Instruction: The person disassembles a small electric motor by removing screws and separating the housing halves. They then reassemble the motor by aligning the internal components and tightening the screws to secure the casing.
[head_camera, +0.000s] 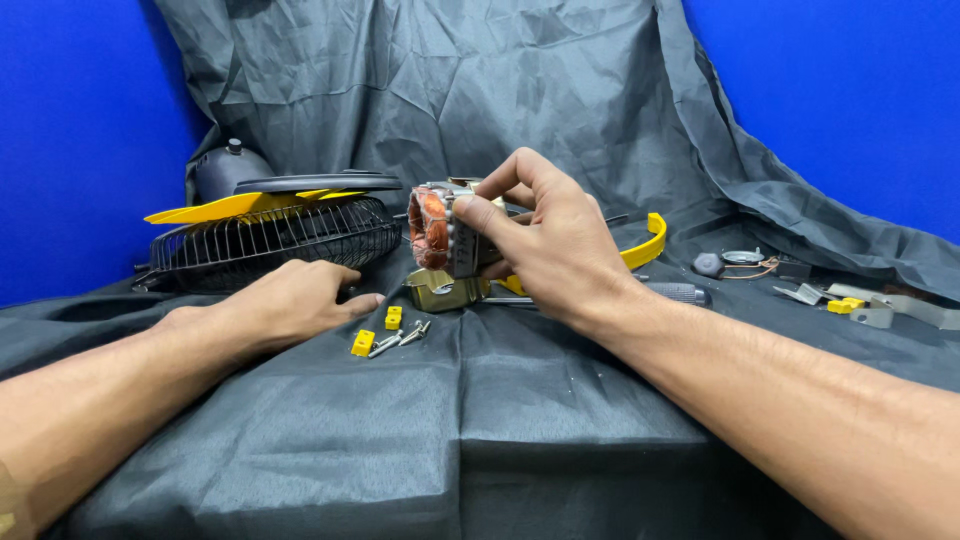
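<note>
The fan lies in pieces: the right hand is clamped on the motor at centre; the left hand, flat with fingers apart, rests at 9 o'clock beside loose screws.

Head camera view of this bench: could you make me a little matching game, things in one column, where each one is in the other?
Things:
1. copper-wound motor core
2. small yellow plastic blocks with screws
3. black wire fan grille
4. curved yellow plastic strip

Places:
A. far left on the grey cloth
B. held in the right hand
C. beside the left hand fingertips
D. behind the right hand

Pairs: 1-B, 2-C, 3-A, 4-D
</note>
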